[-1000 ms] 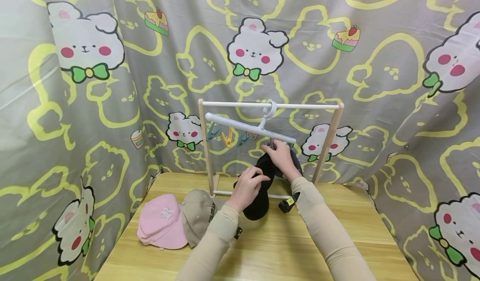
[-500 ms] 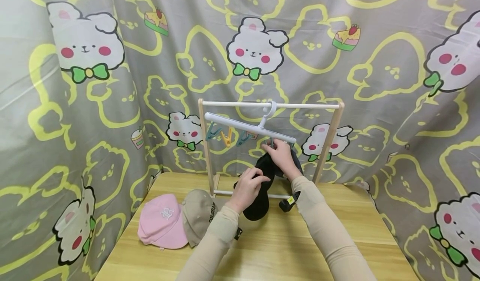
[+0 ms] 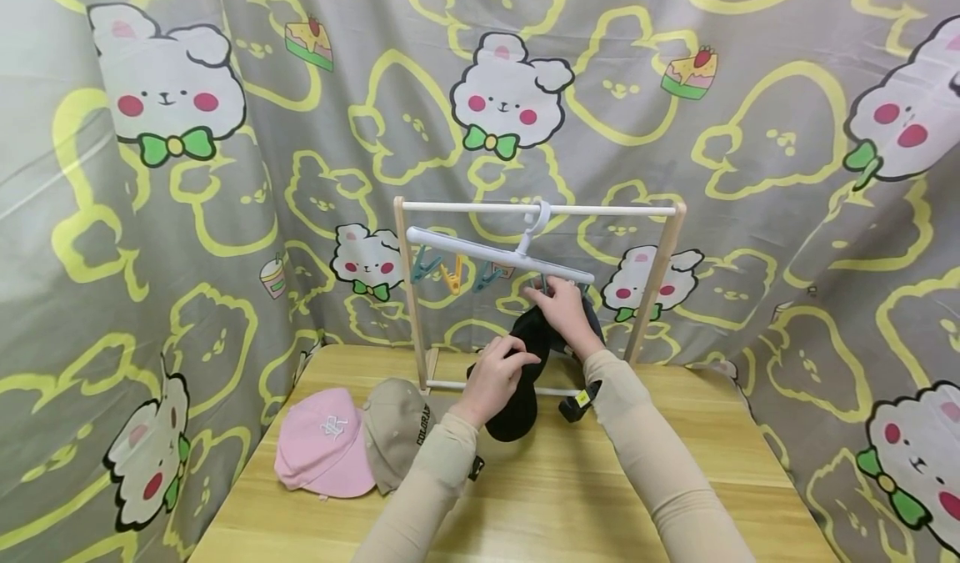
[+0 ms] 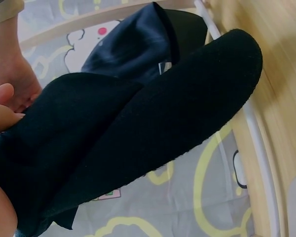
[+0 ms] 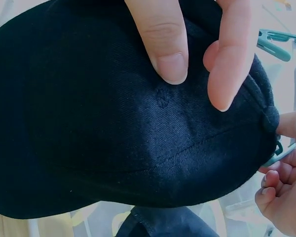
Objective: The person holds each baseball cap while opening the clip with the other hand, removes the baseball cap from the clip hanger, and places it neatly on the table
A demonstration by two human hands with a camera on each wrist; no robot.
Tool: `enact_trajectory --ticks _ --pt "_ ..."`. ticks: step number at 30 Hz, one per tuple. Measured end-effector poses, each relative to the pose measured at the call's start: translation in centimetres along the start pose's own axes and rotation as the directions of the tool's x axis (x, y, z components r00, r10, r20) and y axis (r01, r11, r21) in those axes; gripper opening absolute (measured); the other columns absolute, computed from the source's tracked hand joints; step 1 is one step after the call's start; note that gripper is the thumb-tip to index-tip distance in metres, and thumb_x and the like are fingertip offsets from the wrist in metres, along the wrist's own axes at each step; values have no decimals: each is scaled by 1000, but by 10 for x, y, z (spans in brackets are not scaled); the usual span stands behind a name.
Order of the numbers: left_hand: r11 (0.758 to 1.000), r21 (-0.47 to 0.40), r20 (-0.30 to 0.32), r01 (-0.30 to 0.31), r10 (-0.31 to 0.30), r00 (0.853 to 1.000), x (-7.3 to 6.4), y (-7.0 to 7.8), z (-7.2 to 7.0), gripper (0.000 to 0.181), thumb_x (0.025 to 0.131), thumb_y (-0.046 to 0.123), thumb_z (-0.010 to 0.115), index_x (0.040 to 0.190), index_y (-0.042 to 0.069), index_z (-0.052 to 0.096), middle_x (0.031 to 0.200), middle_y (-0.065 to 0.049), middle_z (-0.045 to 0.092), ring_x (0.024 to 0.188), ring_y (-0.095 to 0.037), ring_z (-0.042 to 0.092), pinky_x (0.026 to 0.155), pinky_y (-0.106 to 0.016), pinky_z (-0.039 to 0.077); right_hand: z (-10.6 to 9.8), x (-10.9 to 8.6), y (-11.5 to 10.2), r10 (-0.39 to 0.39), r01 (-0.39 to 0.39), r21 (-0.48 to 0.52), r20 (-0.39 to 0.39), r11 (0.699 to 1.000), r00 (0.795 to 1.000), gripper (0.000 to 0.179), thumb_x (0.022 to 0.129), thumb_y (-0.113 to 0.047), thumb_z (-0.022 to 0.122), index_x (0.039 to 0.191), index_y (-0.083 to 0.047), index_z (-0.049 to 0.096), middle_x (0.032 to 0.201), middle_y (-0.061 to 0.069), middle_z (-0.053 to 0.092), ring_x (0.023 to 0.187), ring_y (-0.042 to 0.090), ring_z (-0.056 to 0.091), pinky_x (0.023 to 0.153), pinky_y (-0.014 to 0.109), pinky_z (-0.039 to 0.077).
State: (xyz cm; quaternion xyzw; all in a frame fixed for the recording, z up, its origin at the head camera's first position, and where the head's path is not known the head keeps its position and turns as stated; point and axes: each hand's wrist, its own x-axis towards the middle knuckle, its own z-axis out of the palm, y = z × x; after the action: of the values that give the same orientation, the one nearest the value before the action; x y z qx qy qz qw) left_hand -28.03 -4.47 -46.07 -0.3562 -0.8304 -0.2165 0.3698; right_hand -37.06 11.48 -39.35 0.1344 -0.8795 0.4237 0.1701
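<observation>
My left hand (image 3: 495, 375) grips a black cap (image 4: 163, 118) by its crown, with the brim hanging toward the table. In the right wrist view, fingers (image 5: 170, 54) of that hand lie over the dark cloth. My right hand (image 3: 564, 313) is above and to the right, under the low end of a white hanger (image 3: 495, 252). It pinches a teal clip (image 5: 275, 158) right at the top button of the cap. Behind, a dark navy cap (image 4: 133, 49) hangs near the right end of the hanger, partly hidden by my right hand in the head view.
The hanger hooks tilted over the white bar of a wooden rack (image 3: 408, 296). Two teal clips and a yellow clip (image 3: 452, 275) dangle on its left. A pink cap (image 3: 322, 446) and a beige cap (image 3: 393, 429) lie side by side on the wooden table (image 3: 570, 496). A patterned curtain (image 3: 637, 154) stands behind.
</observation>
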Motion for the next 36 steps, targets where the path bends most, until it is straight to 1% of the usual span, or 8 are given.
enact_trajectory --ticks 7,14,19,25,33,36 --pt "1000 3 -5 -4 4 1000 -1 1 -2 29 87 -5 63 100 18 74 102 -2 60 89 -16 55 82 -26 50 0 0 0 10 -10 -14 16 1000 1000 28 92 -33 65 95 -6 66 59 3 47 57 21 44 58 29 36" --pt "1000 2 3 5 -5 1000 -2 1 -3 29 88 -5 62 100 18 74 102 -3 61 88 -16 55 80 -25 50 1 1 1 12 -12 -1 9 1000 1000 31 92 -36 65 95 -6 67 60 5 50 57 22 44 58 30 37" --pt "1000 -4 -5 2 -2 1000 -3 1 -4 29 87 -6 63 99 17 74 101 -2 60 87 -15 54 79 -24 49 1 1 1 10 -10 -13 5 1000 1000 30 92 -34 65 97 -5 67 62 6 52 60 23 47 60 30 38" --pt "1000 -2 -16 -13 13 1000 -6 0 -3 29 85 -8 64 98 17 74 100 -1 60 86 -15 54 80 -24 50 0 2 2 17 -17 -43 -11 999 1000 31 92 -37 65 97 -6 67 62 5 50 66 24 49 65 30 38" --pt "1000 -11 -6 -2 2 1000 -10 -1 -3 29 86 -8 62 99 15 74 100 -2 59 87 -14 53 79 -24 50 1 2 3 15 -16 -43 -17 999 1000 31 93 -37 64 96 -6 67 60 3 44 61 23 43 62 30 36" --pt "1000 -11 -6 -3 3 1000 -10 -2 -3 29 86 -8 62 99 15 74 100 -2 59 86 -15 53 79 -24 50 1 1 2 10 -10 -28 -22 1000 1000 28 92 -33 65 95 -5 67 59 3 44 60 23 42 61 31 36"
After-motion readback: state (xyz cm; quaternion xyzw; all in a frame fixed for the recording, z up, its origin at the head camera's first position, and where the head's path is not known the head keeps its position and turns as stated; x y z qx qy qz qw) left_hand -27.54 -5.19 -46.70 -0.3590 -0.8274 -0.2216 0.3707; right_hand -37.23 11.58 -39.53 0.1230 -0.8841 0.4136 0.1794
